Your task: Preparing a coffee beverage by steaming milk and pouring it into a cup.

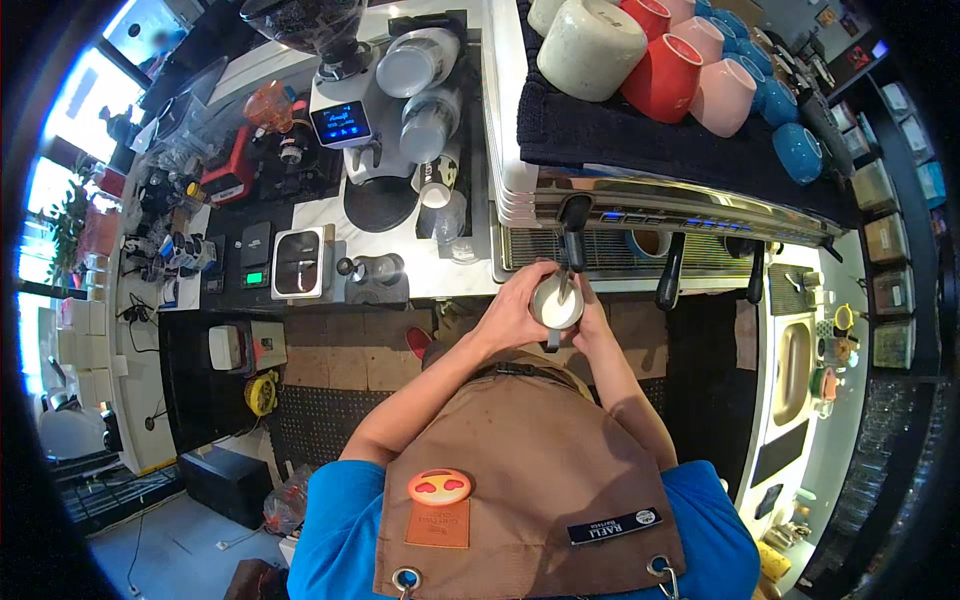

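Both hands hold a steel milk pitcher (556,301) with white milk in it, its handle towards my body. My left hand (517,304) wraps one side of the pitcher. On the other side, my right hand (594,315) rests against its wall. The espresso machine's steam wand (566,283) reaches down into the pitcher, below a black handle-like part (574,225). Beyond the hands lies the drip tray grille (532,247), where a blue cup with brown liquid (649,241) stands. Black portafilter handles (670,274) stick out to the right.
Ceramic cups (664,75) crowd a black towel on the machine's top. To the left stand a coffee grinder (352,124), plastic cups (424,135), a tamper (346,267), a steel knock box (300,262) and a scale (256,277). A sink (793,375) is at the right.
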`<control>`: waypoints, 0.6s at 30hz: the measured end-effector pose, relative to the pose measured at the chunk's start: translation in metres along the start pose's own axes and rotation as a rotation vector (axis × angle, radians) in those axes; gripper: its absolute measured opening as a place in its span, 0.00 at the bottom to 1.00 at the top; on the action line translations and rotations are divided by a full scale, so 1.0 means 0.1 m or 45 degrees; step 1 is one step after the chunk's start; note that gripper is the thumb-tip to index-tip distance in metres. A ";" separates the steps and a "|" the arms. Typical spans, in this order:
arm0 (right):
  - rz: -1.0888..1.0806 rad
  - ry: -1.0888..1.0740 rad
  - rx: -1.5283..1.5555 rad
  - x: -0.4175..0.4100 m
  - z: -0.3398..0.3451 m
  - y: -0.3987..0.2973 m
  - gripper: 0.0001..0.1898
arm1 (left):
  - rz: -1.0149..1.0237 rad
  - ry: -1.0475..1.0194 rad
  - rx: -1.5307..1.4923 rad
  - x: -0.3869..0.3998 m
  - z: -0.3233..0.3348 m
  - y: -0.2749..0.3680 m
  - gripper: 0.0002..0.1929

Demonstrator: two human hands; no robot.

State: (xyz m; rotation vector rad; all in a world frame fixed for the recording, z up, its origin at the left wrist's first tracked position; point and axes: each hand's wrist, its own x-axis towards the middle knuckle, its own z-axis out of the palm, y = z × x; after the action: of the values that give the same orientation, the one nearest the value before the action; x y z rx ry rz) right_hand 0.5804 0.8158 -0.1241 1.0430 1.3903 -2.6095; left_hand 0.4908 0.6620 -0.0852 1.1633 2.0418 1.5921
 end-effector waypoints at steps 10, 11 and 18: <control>-0.042 -0.018 0.062 -0.04 0.09 -0.03 0.33 | 0.021 0.017 0.004 0.01 -0.01 0.00 0.48; -0.042 -0.018 0.062 -0.04 0.08 -0.03 0.33 | 0.033 0.022 -0.003 0.01 0.00 -0.01 0.48; -0.025 0.020 0.038 -0.04 0.08 -0.04 0.31 | 0.037 0.036 0.011 0.01 -0.01 -0.01 0.47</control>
State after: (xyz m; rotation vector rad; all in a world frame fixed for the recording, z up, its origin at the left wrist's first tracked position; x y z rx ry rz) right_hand 0.5781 0.8111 -0.1160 1.0614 1.3763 -2.6495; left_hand 0.4895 0.6621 -0.0858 1.1852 2.0607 1.6230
